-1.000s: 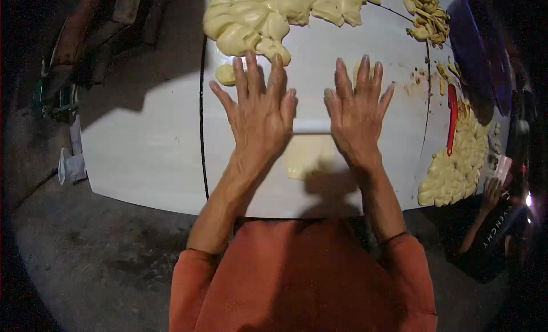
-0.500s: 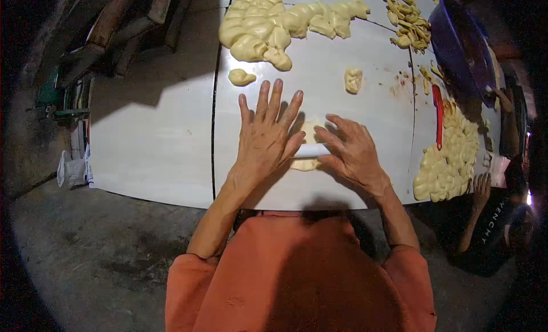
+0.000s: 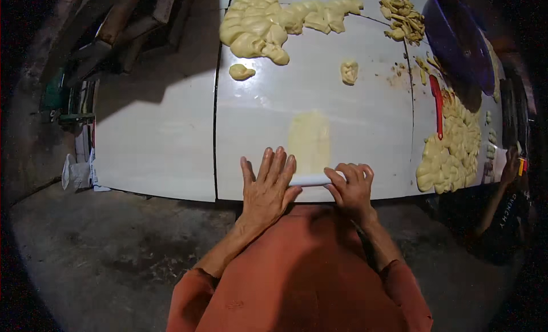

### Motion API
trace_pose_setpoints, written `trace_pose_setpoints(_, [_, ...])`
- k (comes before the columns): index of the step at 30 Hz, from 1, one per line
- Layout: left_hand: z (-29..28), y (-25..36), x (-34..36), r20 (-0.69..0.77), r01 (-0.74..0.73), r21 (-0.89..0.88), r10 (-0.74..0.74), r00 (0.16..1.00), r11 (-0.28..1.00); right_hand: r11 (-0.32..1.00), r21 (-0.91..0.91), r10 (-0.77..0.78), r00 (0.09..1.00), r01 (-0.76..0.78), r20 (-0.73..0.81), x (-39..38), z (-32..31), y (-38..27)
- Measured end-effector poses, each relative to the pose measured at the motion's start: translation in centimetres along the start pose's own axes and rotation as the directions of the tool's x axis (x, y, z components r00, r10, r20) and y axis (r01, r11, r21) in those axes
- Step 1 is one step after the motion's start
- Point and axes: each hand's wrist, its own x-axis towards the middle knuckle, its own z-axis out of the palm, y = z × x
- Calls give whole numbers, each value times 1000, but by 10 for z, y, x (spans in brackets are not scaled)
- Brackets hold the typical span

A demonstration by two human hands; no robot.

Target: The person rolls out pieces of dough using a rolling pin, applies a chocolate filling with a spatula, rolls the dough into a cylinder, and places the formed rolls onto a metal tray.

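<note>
A thin sheet of pale yellow dough [image 3: 310, 139] lies flattened on the white tabletop in front of me. Across its near end, close to the table's front edge, rests a white rolling pin [image 3: 311, 180]. My left hand [image 3: 266, 186] lies over the pin's left end, palm down, with its fingers stretched out and apart. Curled fingers of my right hand [image 3: 354, 189] grip the right end. Beyond the sheet sit two small dough lumps, one at the left [image 3: 242, 72] and one at the right [image 3: 349, 73].
A large dough mass [image 3: 254, 29] spreads at the far side. To the right are dough strips [image 3: 402, 15], a purple basin [image 3: 456, 49], a long red tool [image 3: 438, 106] and piled dough pieces [image 3: 451, 155]. Another person's hand [image 3: 510, 167] shows at the right edge.
Both hands have moved toward me with the rolling pin, down to the front edge. The dough beneath has become a longer, flatter sheet.
</note>
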Motion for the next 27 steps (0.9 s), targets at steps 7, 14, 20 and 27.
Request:
trace_pose_setpoints(7, [-4,-17,47,-4,71,39,-71,998,997,990,-6,141,965,-143,219,65,-11,14])
trace_pose_setpoints(14, [0,-46,134,-191,222,104,-200,961,969,928,-278,252,967,-249,-28,142,19,38])
trace_pose_setpoints(20, [3,-84,195,-375,198,215,-107,921,956,998,40,-53,991,58,-123,178,-6,60])
trace_pose_setpoints(27, [-22,-47,187,-586,58,-55,-79,807,997,983,179,78,977,-42,-198,101,-27,94])
